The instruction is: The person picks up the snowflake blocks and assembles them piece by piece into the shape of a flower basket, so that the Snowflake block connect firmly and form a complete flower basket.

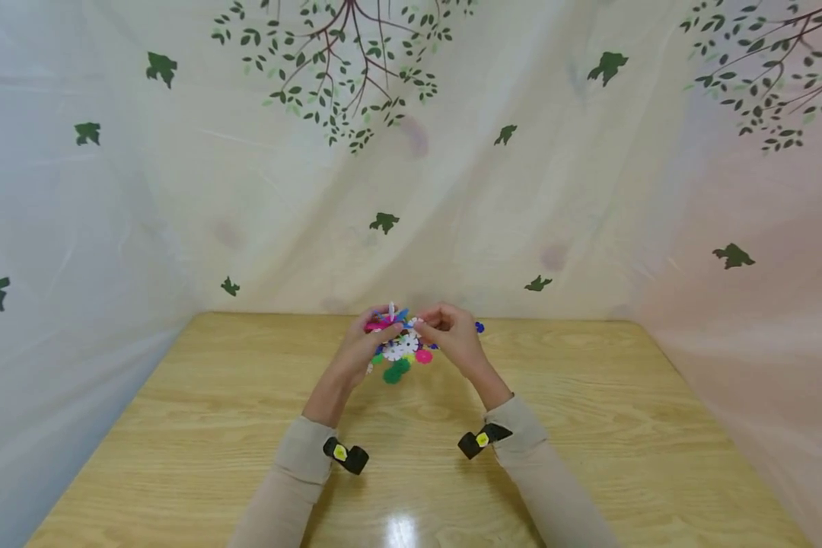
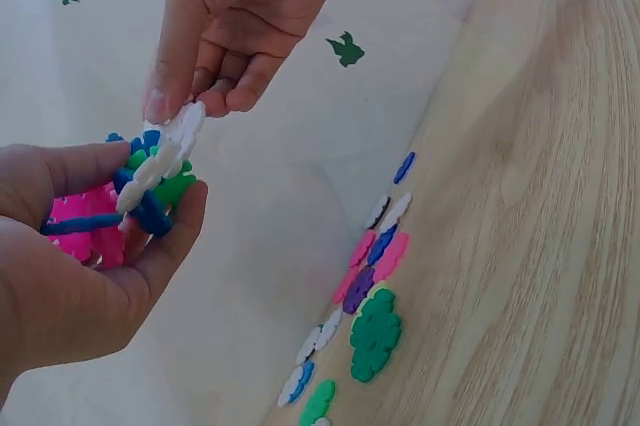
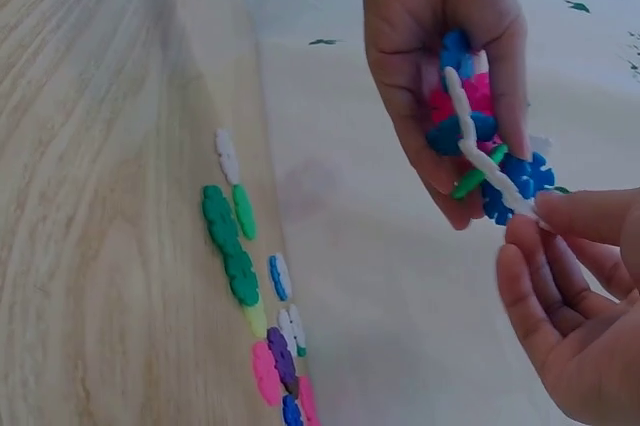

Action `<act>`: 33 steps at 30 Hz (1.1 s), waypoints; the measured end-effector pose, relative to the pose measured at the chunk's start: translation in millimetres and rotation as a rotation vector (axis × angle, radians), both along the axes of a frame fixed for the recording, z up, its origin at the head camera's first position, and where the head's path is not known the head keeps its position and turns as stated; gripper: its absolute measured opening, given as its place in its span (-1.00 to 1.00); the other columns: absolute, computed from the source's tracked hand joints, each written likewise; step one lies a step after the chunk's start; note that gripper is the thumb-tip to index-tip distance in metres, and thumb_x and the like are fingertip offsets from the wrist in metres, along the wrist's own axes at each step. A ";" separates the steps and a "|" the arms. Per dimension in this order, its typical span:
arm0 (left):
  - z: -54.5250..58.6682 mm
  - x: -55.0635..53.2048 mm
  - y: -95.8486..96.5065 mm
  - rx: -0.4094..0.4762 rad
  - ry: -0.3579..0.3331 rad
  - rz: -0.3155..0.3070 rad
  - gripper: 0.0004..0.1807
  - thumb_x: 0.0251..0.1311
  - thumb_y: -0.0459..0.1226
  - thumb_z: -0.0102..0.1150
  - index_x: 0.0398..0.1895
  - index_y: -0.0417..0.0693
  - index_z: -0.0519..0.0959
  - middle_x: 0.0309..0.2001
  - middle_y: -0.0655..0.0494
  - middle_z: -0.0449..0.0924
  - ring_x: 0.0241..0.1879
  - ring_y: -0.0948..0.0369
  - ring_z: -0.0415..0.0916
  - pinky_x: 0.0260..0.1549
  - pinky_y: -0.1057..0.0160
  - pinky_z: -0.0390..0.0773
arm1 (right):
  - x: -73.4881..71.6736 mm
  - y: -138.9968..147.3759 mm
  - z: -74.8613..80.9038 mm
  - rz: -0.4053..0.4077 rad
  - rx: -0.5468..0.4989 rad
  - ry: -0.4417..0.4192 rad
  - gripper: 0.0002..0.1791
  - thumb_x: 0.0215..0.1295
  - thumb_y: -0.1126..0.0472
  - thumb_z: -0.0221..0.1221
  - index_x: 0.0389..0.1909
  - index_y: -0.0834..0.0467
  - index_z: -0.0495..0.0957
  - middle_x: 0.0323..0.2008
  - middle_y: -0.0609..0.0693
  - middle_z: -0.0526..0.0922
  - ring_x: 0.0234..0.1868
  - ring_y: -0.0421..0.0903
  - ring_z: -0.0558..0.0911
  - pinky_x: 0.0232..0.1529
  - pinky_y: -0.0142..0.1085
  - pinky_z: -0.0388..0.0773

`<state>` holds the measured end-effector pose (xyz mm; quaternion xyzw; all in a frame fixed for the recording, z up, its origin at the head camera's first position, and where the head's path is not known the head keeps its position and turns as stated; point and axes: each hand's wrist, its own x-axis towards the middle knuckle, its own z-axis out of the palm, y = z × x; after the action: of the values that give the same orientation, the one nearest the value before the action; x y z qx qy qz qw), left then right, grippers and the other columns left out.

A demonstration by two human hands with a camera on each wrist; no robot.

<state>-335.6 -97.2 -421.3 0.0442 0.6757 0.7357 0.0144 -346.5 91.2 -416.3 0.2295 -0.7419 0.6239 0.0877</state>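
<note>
My left hand [image 1: 358, 348] grips a small cluster of interlocked plastic snowflake discs above the table's far side. In the left wrist view its thumb lies over the pink discs [image 2: 85, 221], with blue discs [image 2: 150, 208] and green ones beside them. My right hand [image 1: 457, 341] pinches a white snowflake disc [image 2: 185, 131] between thumb and index finger, at the cluster's edge. In the right wrist view, white discs [image 3: 468, 131] run edge-on along the cluster up to the right fingertips. The palm hides part of the pink discs.
Loose snowflake discs lie near the table's [image 1: 589, 426] far edge, below the hands: dark green [image 2: 375, 336], purple [image 3: 280, 348], pink [image 3: 265, 374], white and blue. One dark blue disc [image 1: 479, 327] lies apart on the right. A printed curtain [image 1: 301, 228] hangs behind the table.
</note>
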 end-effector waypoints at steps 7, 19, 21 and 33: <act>3.9 -5.6 -8.9 0.084 -0.082 0.021 -0.43 0.35 -0.32 0.28 0.40 -0.09 0.41 0.04 -0.06 0.57 -0.23 0.25 0.63 -0.26 0.35 0.68 | -4.9 12.9 4.0 0.117 0.150 -0.094 -0.69 0.48 0.23 0.20 0.10 0.33 0.61 -0.15 0.32 0.73 -0.18 0.14 0.74 -0.21 -0.25 0.74; 12.7 -8.5 -28.1 0.153 -0.115 0.042 -0.39 0.38 -0.38 0.18 0.46 -0.22 0.28 -0.05 0.05 0.58 -0.22 0.30 0.61 -0.30 0.43 0.60 | -43.2 29.7 -25.5 0.104 0.678 -0.211 -0.73 0.31 0.23 0.35 -0.08 0.34 0.67 -0.22 0.18 0.68 -0.30 -0.09 0.61 -0.31 -0.30 0.60; 13.2 -8.7 -28.0 0.174 -0.122 0.031 -0.40 0.39 -0.38 0.17 0.45 -0.23 0.27 -0.06 0.05 0.59 -0.20 0.28 0.62 -0.32 0.43 0.59 | -48.1 27.6 -30.4 0.079 0.737 -0.218 -0.73 0.26 0.20 0.40 -0.13 0.30 0.69 -0.26 0.12 0.67 -0.37 -0.15 0.57 -0.39 -0.38 0.53; 14.9 -6.2 -25.6 0.133 -0.134 0.022 -0.46 0.43 -0.33 0.15 0.43 -0.18 0.34 0.13 -0.09 0.55 -0.19 0.25 0.50 -0.34 0.41 0.54 | -50.4 10.1 -34.8 -0.020 0.873 -0.173 -0.78 0.04 0.26 0.48 -0.41 0.19 0.61 -0.38 -0.03 0.62 -0.36 -0.15 0.50 -0.36 -0.39 0.41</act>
<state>-341.8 -122.8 -406.4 -0.0115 0.6234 0.7803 0.0484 -396.9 101.3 -451.0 0.1848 -0.9426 0.2683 -0.0739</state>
